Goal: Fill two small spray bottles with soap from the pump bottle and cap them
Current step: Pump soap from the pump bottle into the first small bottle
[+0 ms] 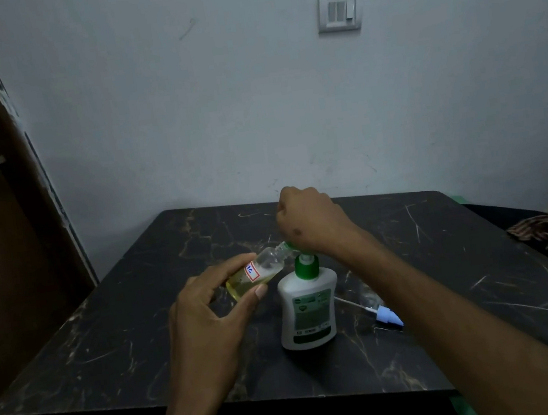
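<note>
Head view: left hand (206, 314) pinches the tilted spray bottle (256, 271), neck at the pump bottle's (307, 306) nozzle; right hand (312, 218) fisted over the pump head, hiding it.

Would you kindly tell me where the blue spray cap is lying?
The blue spray cap lies on the table, right of the pump bottle, under the right forearm.
</note>
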